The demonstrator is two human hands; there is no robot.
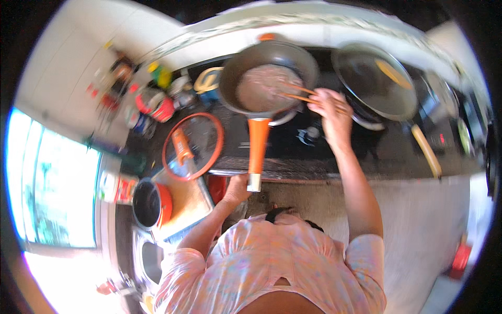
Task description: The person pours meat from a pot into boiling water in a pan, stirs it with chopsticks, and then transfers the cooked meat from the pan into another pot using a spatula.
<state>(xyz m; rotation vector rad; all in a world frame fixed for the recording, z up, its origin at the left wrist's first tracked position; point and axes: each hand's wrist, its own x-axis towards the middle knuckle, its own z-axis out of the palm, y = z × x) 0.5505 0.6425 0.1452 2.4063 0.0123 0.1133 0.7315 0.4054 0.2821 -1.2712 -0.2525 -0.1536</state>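
A deep frying pan with an orange handle stands on the black stove, its handle pointing towards me. Pale pinkish-brown food, perhaps minced meat in liquid, lies in it. My right hand is closed around a pair of wooden chopsticks, whose tips reach into the food. My left hand is at the counter's front edge, beside the end of the pan's handle; whether it grips the handle or the edge is hidden. A glass lid with an orange-red rim lies left of the pan.
A second frying pan with a pale handle is at the right. Bottles and jars crowd the back left corner. An orange pot stands by a wooden board at the left, near a sink. The counter edge runs before me.
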